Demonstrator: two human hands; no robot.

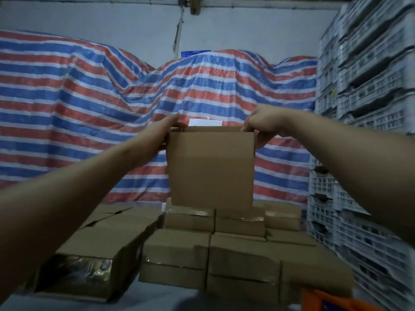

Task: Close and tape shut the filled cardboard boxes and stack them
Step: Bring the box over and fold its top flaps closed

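Two-hand [161, 131] [260, 124] grip on raised cardboard box [211, 169]

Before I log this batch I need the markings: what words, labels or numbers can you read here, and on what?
None can be read.
White label behind the top of the held box: blank or too blurred.
Blue sign above the striped tarp: too blurred.
Taped boxes in the stack: no print visible.

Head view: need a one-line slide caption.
Both hands, left hand and right hand, hold a cardboard box above stacked taped boxes before a striped tarp.
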